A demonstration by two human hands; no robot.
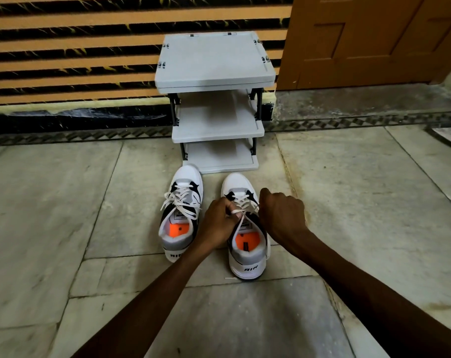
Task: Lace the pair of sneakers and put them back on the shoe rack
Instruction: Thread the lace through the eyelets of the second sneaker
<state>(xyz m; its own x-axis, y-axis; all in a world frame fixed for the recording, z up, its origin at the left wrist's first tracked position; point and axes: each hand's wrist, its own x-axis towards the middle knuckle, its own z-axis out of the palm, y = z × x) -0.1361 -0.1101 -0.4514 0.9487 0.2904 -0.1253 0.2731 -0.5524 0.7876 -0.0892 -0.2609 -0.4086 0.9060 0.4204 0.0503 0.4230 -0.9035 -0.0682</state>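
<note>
With the left sneaker already laced on the floor before the shoe rack, both hands, left hand and right hand, pinch the lace over the right sneaker, apparently tying it; next comes pulling the knot snug.

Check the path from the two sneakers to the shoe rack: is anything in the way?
Nothing visible. The left sneaker and right sneaker stand on bare floor just before the shoe rack, whose shelves look empty. Both hands are busy with the right sneaker's lace.
</note>
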